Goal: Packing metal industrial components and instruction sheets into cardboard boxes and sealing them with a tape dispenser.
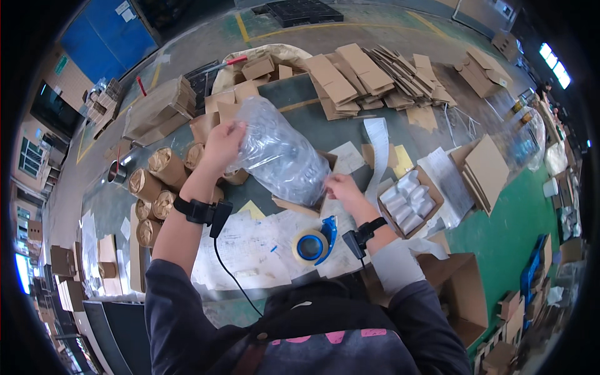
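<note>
A clear plastic bag (281, 153) with rounded see-through items inside stretches between my two hands. At its upper left side, my left hand (225, 147) is closed on the film. My right hand (342, 189) pinches its lower right corner. The bag lies over a small open cardboard box (297, 207), hiding most of it; what the box holds cannot be seen. Just below, a blue tape dispenser (326, 240) with a roll of tape rests on white paper (240, 250) covering the table.
Several brown paper-wrapped cylinders (165, 165) stand on the left. Flattened cartons (350, 78) are piled at the back. To the right sit a box of white rolls (409, 203) and a paper strip (377, 150). A large open carton (459, 290) stands by my right elbow.
</note>
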A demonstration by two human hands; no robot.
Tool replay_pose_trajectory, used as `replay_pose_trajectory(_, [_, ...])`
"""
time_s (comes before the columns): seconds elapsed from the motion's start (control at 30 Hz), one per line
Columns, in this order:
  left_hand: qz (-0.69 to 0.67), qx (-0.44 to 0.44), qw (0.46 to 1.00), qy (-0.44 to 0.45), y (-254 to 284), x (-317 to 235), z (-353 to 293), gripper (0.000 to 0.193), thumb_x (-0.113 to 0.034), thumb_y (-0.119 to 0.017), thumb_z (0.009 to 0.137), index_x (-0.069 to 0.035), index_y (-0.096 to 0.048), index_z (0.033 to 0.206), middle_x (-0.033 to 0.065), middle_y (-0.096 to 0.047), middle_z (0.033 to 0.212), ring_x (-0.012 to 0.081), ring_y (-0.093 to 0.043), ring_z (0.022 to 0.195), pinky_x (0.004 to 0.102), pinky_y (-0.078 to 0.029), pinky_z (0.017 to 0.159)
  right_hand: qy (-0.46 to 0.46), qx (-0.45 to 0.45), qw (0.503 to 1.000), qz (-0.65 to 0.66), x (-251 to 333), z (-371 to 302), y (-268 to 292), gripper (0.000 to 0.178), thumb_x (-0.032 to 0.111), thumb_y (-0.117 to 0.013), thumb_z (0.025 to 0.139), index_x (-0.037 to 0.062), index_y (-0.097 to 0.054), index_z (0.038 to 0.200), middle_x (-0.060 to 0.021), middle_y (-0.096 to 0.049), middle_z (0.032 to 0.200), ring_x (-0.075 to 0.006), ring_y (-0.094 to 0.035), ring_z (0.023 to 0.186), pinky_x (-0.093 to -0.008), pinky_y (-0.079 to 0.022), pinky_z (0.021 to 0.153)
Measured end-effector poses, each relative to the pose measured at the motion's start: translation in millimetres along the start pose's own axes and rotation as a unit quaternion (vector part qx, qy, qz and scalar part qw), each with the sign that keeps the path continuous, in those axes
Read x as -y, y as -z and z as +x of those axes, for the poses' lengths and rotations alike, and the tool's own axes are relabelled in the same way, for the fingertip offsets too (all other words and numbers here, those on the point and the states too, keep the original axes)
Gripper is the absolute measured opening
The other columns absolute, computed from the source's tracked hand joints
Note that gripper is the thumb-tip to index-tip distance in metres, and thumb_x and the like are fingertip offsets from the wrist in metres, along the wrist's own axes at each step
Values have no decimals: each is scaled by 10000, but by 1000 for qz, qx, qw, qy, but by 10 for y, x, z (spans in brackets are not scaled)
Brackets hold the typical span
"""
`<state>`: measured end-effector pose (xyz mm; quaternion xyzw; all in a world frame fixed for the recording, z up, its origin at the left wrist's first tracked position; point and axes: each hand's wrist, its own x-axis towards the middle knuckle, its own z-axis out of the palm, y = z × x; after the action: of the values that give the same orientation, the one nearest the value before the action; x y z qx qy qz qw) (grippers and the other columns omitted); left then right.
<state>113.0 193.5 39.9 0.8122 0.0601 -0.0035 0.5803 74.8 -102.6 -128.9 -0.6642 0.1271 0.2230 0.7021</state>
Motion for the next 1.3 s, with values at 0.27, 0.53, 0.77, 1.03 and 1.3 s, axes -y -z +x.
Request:
replay_pose_trajectory(0.27, [227, -60, 917, -322, -241, -699, -8, 244, -217, -560, 943, 19, -606, 901, 196, -582, 856, 363, -561, 798, 390, -453, 733, 252, -57, 922, -287, 717, -180, 40, 738, 220, -711, 757, -5, -400, 1387, -281, -444, 1365, -408, -483, 1231, -424, -446, 987])
replay_pose_trajectory(0.53, [45, 76, 959, -270, -368, -898, -391, 211, -205, -589, 953, -10, -638, 1015, 59, -594, 1061, 160, -577, 979, 299, -452, 822, 479, 40, 834, -269, 1141, 4, -443, 810, 331, -754, 758, 11, -391, 1408, -230, -501, 1342, -300, -447, 1304, -410, -441, 989])
replay_pose_trajectory(0.77, [48, -75, 983, -163, -182, 326, -179, 512, -364, -419, 1019, -9, -417, 1389, 169, -414, 1420, 292, -370, 1341, 385, -292, 1106, 201, 56, 975, -70, 1130, 116, -293, 402, 352, -646, 876, -41, -670, 953, -160, -701, 846, -324, -682, 795, -418, -505, 739])
replay_pose_trajectory(1.03, [468, 140, 872, -24, -1456, 891, -128, 404, -202, -454, 917, -108, -557, 1296, 121, -543, 1327, 284, -449, 1294, 479, -310, 1054, 367, -91, 704, -601, 227, 562, -407, 217, 159, -553, 813, 8, -644, 939, -195, -631, 907, -366, -615, 916, -461, -509, 786])
replay_pose_trajectory(1.3, [590, 171, 788, -49, -1683, 1438, -180, 503, -186, -416, 931, -130, -418, 1431, 98, -436, 1455, 260, -285, 1402, 513, -183, 1076, 195, -35, 757, -622, -177, 696, -623, 278, 221, -494, 876, 32, -549, 1073, -242, -583, 995, -427, -584, 937, -503, -511, 759])
